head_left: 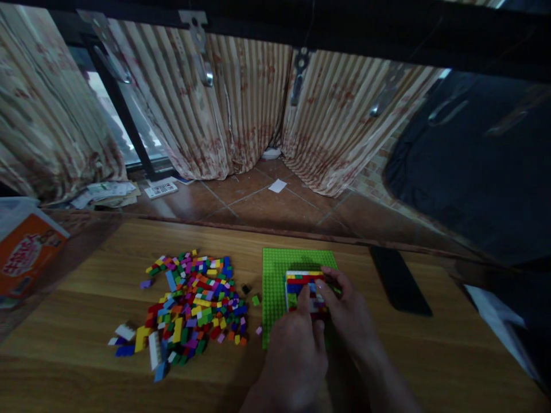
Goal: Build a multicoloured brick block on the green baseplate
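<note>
A low block of stacked toy bricks (298, 281), in white, yellow, red, blue and green rows, sits on a green studded baseplate (272, 298). My left hand (297, 344) reaches over its near side, index finger on the bricks and the other fingers curled; anything between them is hidden. At the right side, my right hand (350, 310) grips the block, thumb on top and fingers around the far right corner. Both hands cover much of the near and right parts of the block. A heap of loose bricks (202, 304) in many colours lies left of the baseplate.
A black phone (400, 281) lies right of the baseplate on the wooden table (99, 275). An orange-labelled box (30, 252) stands at the far left. Striped curtains (249, 103) hang beyond the tiled floor, and metal clips (202, 63) hang from a dark bar overhead.
</note>
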The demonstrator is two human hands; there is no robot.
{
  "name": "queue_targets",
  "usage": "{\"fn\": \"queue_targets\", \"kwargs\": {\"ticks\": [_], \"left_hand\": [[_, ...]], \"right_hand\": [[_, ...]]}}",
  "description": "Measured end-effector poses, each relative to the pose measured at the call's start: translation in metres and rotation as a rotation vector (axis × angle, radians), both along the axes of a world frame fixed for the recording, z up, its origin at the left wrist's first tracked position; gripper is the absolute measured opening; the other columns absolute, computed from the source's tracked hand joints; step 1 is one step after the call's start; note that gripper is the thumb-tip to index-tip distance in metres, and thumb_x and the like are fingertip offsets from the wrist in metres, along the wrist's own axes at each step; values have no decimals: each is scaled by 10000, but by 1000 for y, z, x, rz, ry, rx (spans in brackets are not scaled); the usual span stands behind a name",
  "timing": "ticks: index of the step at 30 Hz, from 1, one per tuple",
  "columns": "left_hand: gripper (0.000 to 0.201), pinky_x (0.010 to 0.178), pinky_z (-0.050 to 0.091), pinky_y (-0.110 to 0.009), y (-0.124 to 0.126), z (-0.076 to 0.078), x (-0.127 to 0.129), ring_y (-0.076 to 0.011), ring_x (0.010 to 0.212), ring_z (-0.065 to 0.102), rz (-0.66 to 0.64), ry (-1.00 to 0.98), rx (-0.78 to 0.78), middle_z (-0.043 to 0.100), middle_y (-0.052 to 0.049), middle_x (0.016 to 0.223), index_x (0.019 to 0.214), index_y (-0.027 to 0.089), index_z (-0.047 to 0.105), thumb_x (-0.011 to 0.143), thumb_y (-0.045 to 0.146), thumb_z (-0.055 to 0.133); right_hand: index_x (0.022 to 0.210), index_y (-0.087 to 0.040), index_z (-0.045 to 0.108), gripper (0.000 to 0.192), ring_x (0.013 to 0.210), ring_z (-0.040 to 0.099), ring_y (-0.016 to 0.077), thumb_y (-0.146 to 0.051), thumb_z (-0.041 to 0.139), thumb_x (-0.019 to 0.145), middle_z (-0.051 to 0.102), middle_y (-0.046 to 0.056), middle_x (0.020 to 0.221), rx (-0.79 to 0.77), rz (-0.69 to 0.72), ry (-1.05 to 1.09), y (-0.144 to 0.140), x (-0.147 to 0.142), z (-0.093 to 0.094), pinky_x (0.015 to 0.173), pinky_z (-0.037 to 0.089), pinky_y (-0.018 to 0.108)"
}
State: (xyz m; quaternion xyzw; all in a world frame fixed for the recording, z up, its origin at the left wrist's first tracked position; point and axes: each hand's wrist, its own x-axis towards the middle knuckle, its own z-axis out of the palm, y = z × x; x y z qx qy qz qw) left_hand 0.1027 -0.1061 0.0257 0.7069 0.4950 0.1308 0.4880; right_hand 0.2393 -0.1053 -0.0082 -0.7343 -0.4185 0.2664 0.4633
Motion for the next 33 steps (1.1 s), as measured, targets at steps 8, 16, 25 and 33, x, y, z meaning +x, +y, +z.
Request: {"fn": "queue_targets", "kwargs": {"ticks": [8, 16, 25, 33], "left_hand": [[595, 870, 491, -445, -1, 2, 1, -335, 1011, 658, -62, 87, 56, 688, -194, 1140, 1487, 102, 321, 908, 239, 336], [595, 803, 515, -457, -3, -3, 2, -355, 941, 685, -90, 118, 112, 710, -201, 1076, 1482, 99, 331, 896, 206, 325], [591, 808, 530, -485, -8, -2, 1, -365, 938, 686, -79, 82, 153, 703, -218, 1073, 1467, 73, 351, 891, 202, 326], [455, 825, 532, -358, -4, 12, -10, -244, 898, 675, 71, -175, 85, 724, -102, 1041, 1358, 199, 515, 922, 280, 415]], "right_hand": [[1183, -156, 602, 478, 955, 680, 273, -451, 594, 807, 700, 140, 1092, 11, -19, -34, 3, -7, -5, 843, 542, 457], [1232, -176, 583, 478, 1046, 640, 276, -450, 538, 843, 659, 140, 1185, 0, -22, -149, 1, -12, -7, 920, 490, 467], [1240, -169, 558, 508, 1054, 619, 280, -494, 501, 853, 637, 141, 1203, -28, 12, -147, 0, -10, -10, 950, 460, 491], [1220, -163, 579, 497, 950, 646, 273, -512, 475, 881, 648, 153, 1143, 22, 2, -328, -7, -9, 3, 816, 511, 431]]}}
